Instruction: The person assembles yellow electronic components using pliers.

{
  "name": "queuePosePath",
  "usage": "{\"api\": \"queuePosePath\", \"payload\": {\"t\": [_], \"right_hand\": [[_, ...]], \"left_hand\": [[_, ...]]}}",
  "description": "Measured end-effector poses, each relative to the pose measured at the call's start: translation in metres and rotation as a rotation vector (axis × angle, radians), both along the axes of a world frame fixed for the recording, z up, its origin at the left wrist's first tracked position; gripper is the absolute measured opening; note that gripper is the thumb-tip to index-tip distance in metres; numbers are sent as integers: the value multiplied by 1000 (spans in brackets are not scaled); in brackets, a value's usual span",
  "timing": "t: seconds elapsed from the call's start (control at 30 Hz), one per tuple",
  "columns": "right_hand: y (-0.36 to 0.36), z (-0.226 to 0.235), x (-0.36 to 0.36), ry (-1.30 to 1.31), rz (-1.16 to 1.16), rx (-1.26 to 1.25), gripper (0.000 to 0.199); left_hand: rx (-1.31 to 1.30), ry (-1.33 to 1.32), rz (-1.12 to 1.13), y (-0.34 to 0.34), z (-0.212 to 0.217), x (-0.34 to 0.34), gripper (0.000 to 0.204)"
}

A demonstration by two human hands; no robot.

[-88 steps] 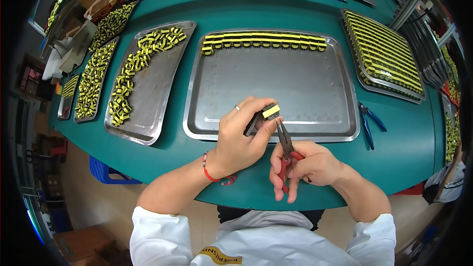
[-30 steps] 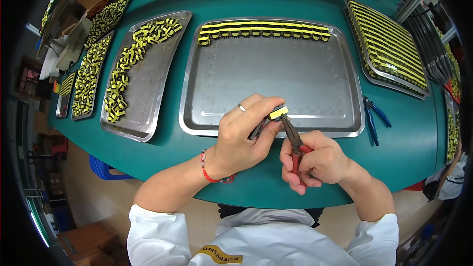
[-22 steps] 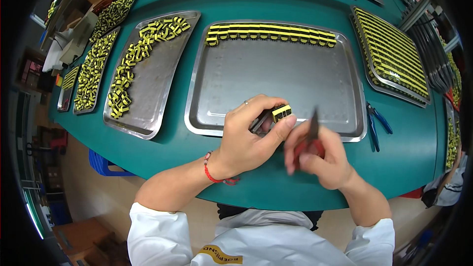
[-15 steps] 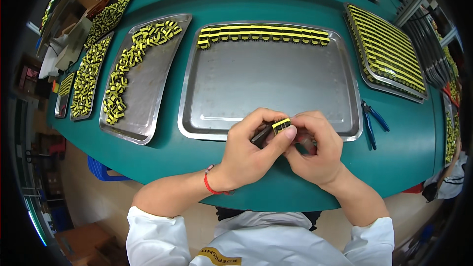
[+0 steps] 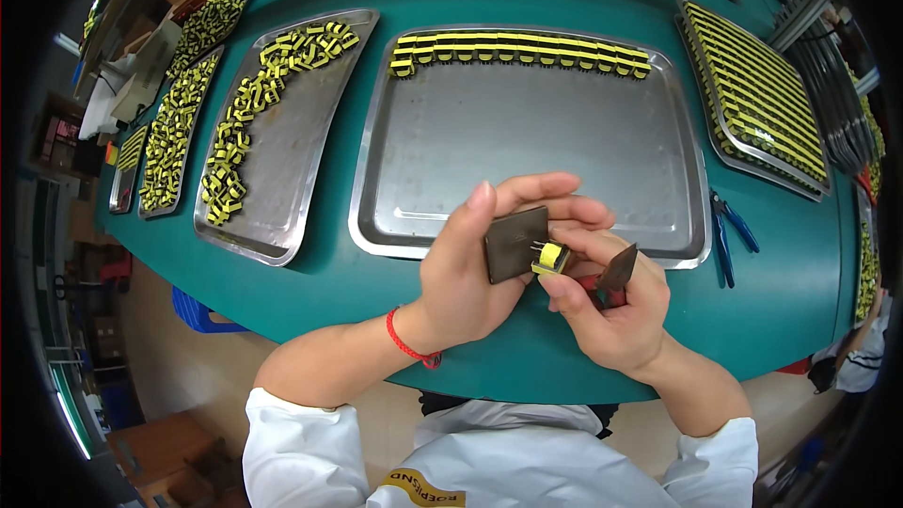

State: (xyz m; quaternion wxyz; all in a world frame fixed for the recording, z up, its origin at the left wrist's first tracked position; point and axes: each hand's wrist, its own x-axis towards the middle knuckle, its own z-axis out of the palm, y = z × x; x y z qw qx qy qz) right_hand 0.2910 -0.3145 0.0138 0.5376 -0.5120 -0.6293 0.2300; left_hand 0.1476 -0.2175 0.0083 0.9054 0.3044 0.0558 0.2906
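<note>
My left hand holds a dark, flat, square plate against its palm, fingers extended behind it. A small yellow-and-black transformer with thin metal pins is pinched between the thumb and finger of my right hand. Its pins point left, toward the plate; whether they touch it I cannot tell. Tucked in the same right hand is a red-handled tool with a dark pointed tip, its grip partly hidden by the fingers. Both hands are over the near edge of a metal tray with rows of transformers along its far side.
To the left, another tray holds loose transformers, with more filled trays beyond. Stacked trays of lined-up transformers stand at the right. Blue-handled pliers lie beside the middle tray on the green table.
My left hand has opened out, bringing the dark plate into view. The transformer has turned so its pins face left, and my right hand now holds it alone. The view has shifted slightly.
</note>
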Motion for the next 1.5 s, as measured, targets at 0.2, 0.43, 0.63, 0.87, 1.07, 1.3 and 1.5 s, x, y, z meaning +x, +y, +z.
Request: {"api": "queuePosePath", "payload": {"t": [0.2, 0.43, 0.63, 0.87, 1.07, 1.3, 1.5], "right_hand": [[-5, -1, -4, -1, -28, -54, 36], [-6, 2, -2, -3, 2, -103, 35], [-4, -6, -11, 65, -107, -8, 33], [-4, -5, -12, -8, -123, -15, 33], [-3, -7, -13, -8, -138, -10, 30], [0, -11, -3, -16, -107, -38, 32], [0, -4, 3, 184, -18, -87, 31]], "left_hand": [[390, 144, 21, -2, 0, -2, 73], [498, 204, 27, -3, 3, -4, 75], [472, 199, 55, -7, 0, -1, 70], [580, 302, 88, -7, 0, 1, 67], [509, 297, 88, -10, -2, 1, 64], [155, 253, -7, -7, 4, 4, 58], [-209, 242, -15, 1, 12, 4, 55]]}}
